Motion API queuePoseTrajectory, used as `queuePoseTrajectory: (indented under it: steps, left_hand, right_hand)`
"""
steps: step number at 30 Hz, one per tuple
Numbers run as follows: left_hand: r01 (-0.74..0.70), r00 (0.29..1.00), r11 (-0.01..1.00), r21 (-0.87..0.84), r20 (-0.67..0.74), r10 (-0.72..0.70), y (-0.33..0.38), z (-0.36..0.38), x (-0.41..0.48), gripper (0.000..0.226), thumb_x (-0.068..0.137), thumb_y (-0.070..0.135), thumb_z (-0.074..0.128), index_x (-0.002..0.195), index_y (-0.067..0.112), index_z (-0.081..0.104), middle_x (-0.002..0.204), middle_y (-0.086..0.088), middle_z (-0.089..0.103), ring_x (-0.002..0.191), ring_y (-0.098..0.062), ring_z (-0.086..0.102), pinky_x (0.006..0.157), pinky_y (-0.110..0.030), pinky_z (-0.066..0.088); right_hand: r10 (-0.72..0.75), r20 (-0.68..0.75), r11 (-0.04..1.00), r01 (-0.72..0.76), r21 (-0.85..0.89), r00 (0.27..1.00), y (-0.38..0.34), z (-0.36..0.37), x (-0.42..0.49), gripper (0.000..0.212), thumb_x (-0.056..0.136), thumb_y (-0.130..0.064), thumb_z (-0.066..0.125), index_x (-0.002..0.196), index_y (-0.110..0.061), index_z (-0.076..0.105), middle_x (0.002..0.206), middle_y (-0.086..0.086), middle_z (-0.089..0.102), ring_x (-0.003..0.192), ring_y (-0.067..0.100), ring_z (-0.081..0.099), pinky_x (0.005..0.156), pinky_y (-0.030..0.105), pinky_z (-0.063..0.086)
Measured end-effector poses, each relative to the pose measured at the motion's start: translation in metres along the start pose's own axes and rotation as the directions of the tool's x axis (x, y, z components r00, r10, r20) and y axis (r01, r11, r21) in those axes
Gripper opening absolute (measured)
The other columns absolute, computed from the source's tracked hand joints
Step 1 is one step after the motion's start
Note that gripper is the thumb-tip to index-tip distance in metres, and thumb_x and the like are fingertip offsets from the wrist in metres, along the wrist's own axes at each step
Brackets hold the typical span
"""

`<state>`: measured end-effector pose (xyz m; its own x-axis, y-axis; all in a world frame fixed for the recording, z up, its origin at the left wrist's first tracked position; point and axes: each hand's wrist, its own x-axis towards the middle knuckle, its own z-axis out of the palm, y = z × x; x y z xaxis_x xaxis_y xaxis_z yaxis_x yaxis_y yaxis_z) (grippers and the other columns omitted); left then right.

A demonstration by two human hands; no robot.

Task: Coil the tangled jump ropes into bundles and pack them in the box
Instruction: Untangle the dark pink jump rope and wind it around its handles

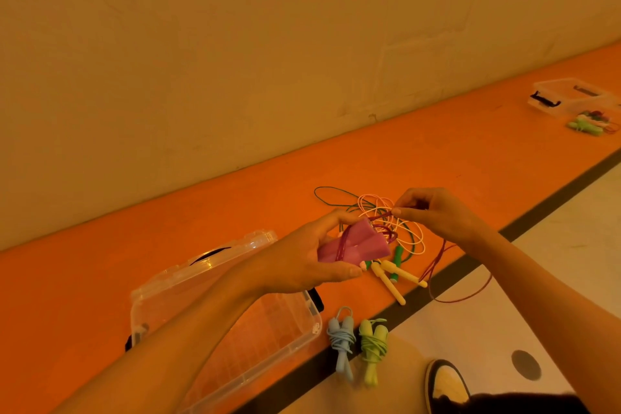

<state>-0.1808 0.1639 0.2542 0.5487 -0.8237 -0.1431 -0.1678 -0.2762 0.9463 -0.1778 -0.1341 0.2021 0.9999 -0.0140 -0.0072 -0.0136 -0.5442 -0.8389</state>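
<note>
So the person's left hand (302, 262) grips the pink handles (356, 245), long axis aimed at the right hand (437, 212), which pinches the red cord (381, 217) just past their tips, with the open box (285, 329) right below the left wrist.

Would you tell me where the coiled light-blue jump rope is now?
In the head view, lower centre, the coiled light-blue jump rope lies between the clear plastic box and the coiled light-green jump rope.
</note>
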Motion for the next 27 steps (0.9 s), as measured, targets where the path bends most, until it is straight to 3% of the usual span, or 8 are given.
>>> queuePoseTrajectory:
  steps: [3, 5, 9, 12, 16, 19, 23, 27]
  left_hand:
    - [0.005, 0.999, 1.000, 0.029, -0.037, -0.004, 0.002, 0.000, 0.000, 0.043, 0.090, 0.013, 0.071, 0.125, 0.021, 0.047, 0.071, 0.023, 0.067, 0.054, 0.006, 0.057, 0.054, -0.010, 0.042]
    - [-0.012, 0.998, 0.999, 0.050, -0.057, 0.015, 0.001, 0.001, 0.000, 0.041, 0.089, 0.018, 0.074, 0.121, 0.027, 0.050, 0.077, 0.019, 0.068, 0.061, 0.004, 0.059, 0.059, -0.014, 0.045]
    - [-0.048, 0.990, 0.994, 0.098, -0.131, 0.061, -0.001, 0.002, 0.001, 0.046, 0.085, 0.024, 0.078, 0.120, 0.038, 0.052, 0.083, 0.017, 0.070, 0.068, 0.000, 0.062, 0.064, -0.016, 0.046]
    - [-0.067, 0.981, 0.985, 0.156, -0.171, 0.094, 0.001, 0.004, -0.001, 0.050, 0.083, 0.025, 0.080, 0.123, 0.038, 0.053, 0.082, 0.019, 0.070, 0.068, 0.003, 0.063, 0.063, -0.015, 0.046]
    - [-0.111, 0.983, 0.928, 0.356, -0.098, 0.155, -0.002, 0.011, 0.001, 0.062, 0.082, 0.036, 0.080, 0.133, 0.043, 0.044, 0.081, 0.005, 0.069, 0.065, -0.009, 0.065, 0.059, -0.030, 0.052]
    - [-0.158, 0.982, 0.858, 0.488, -0.012, 0.188, 0.001, 0.018, 0.001, 0.060, 0.084, 0.041, 0.076, 0.135, 0.036, 0.045, 0.067, 0.008, 0.061, 0.058, -0.006, 0.057, 0.053, -0.018, 0.040]
    - [-0.157, 0.979, 0.778, 0.608, -0.005, 0.202, -0.001, 0.020, 0.000, 0.065, 0.087, 0.051, 0.070, 0.144, 0.039, 0.041, 0.065, 0.013, 0.049, 0.067, -0.007, 0.050, 0.056, -0.016, 0.032]
    - [-0.184, 0.963, 0.817, 0.547, -0.064, 0.260, -0.007, 0.018, 0.000, 0.069, 0.085, 0.051, 0.072, 0.146, 0.040, 0.042, 0.068, 0.012, 0.056, 0.060, -0.005, 0.052, 0.056, -0.020, 0.037]
  right_hand:
    - [-0.022, 0.021, 0.999, 0.022, -0.027, 1.000, 0.002, 0.002, -0.001, 0.019, 0.082, -0.038, 0.069, 0.092, -0.023, 0.073, 0.086, -0.003, 0.071, 0.079, 0.011, 0.065, 0.068, 0.026, 0.051]
    - [-0.028, 0.034, 0.999, 0.029, -0.035, 0.999, 0.003, 0.003, -0.001, 0.010, 0.086, -0.030, 0.069, 0.092, -0.023, 0.072, 0.084, -0.003, 0.070, 0.076, 0.010, 0.063, 0.064, 0.022, 0.048]
    - [-0.032, 0.029, 0.999, 0.033, -0.042, 0.999, 0.005, 0.005, 0.000, 0.023, 0.081, -0.039, 0.066, 0.094, -0.021, 0.073, 0.087, 0.006, 0.070, 0.083, 0.028, 0.063, 0.067, 0.030, 0.048]
    - [-0.003, -0.017, 1.000, 0.003, -0.021, 1.000, 0.005, 0.005, 0.001, 0.023, 0.079, -0.044, 0.067, 0.090, -0.025, 0.074, 0.086, 0.008, 0.071, 0.083, 0.032, 0.063, 0.067, 0.037, 0.047]
    - [0.008, -0.089, 1.000, -0.006, 0.016, 0.996, -0.001, 0.006, 0.002, 0.009, 0.084, -0.032, 0.073, 0.088, -0.024, 0.076, 0.083, 0.006, 0.071, 0.074, 0.022, 0.062, 0.065, 0.031, 0.046]
    - [0.010, -0.102, 0.999, -0.006, 0.049, 0.995, -0.008, 0.004, 0.001, 0.008, 0.085, -0.027, 0.074, 0.088, -0.020, 0.077, 0.084, 0.006, 0.072, 0.077, 0.021, 0.064, 0.068, 0.033, 0.048]
    - [0.015, -0.123, 0.998, -0.008, 0.061, 0.992, -0.011, -0.004, 0.000, 0.018, 0.076, -0.035, 0.074, 0.086, -0.021, 0.077, 0.083, 0.000, 0.073, 0.082, 0.018, 0.067, 0.071, 0.032, 0.051]
    - [0.060, -0.061, 0.996, -0.057, 0.062, 0.996, -0.006, -0.008, 0.000, 0.020, 0.076, -0.036, 0.074, 0.086, -0.020, 0.078, 0.080, -0.004, 0.072, 0.075, 0.008, 0.064, 0.069, 0.028, 0.047]
